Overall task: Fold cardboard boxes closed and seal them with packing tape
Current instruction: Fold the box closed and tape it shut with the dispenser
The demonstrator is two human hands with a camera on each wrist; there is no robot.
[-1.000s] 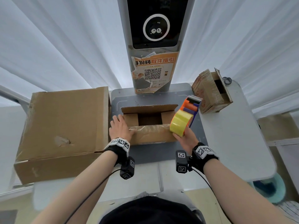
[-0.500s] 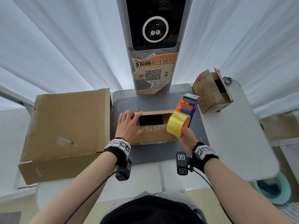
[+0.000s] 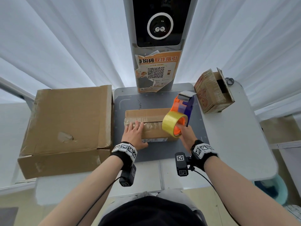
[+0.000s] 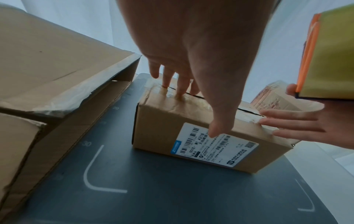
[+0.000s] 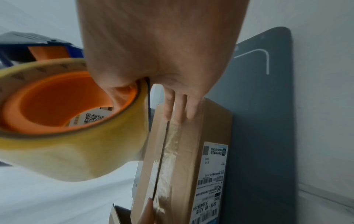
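A small cardboard box (image 3: 151, 115) with a shipping label stands on the dark grey mat (image 3: 162, 150), both top flaps down and meeting at a seam (image 3: 154, 122) lined with old clear tape. My left hand (image 3: 134, 132) presses flat on the box's left end, fingers straight across the seam and thumb down the front face over the label (image 4: 214, 145). My right hand (image 3: 187, 136) holds an orange and blue tape dispenser (image 3: 183, 108) with a yellow roll (image 5: 67, 151), thumb hooked into the roll's core. Its other fingers (image 4: 291, 121) lie straight on the box's right end.
A large closed cardboard box (image 3: 68, 121) sits close on the left, touching the mat's edge. A small printed box (image 3: 213, 92) lies on its side, open, at the back right of the white table (image 3: 236, 144). A kiosk column (image 3: 157, 70) rises behind the mat.
The box's far flap has come down and the top is closed. My left hand moved from the box's left side onto the top. The dispenser dropped to the right end.
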